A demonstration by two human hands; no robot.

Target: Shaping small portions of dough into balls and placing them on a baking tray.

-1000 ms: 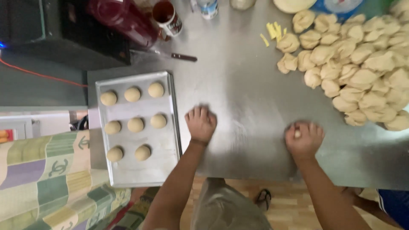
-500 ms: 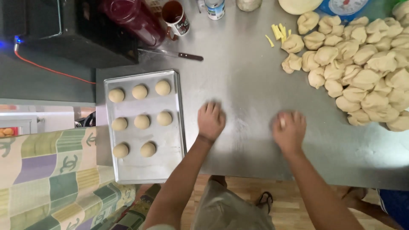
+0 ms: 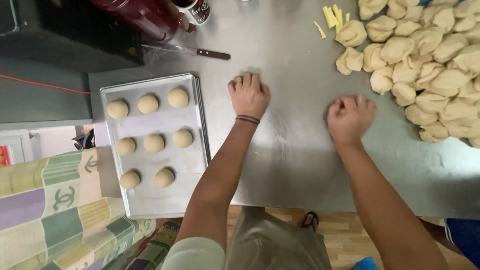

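My table (image 3: 280, 165) is dull grey steel, and my tray (image 3: 150, 200) at nine o'clock is paler silver with cream-yellow dough balls (image 3: 154, 143). At two o'clock the dough pile (image 3: 425, 65) is pale tan beside bright yellow strips (image 3: 332, 16). At seven o'clock, a cloth (image 3: 50, 215) is checked green, lilac and yellow.

A brushed steel worktop (image 3: 280, 165) fills most of the view, its surface dull grey with soft, even light and faint shadows. Below its near edge runs a wooden floor (image 3: 345, 232) of warm brown planks. At the lower left lies a patchwork cloth (image 3: 55, 210) in green, purple and cream squares. A dark box-like unit (image 3: 70, 35) stands at the upper left, with a thin red cable (image 3: 45, 84) running beneath it across a grey surface.
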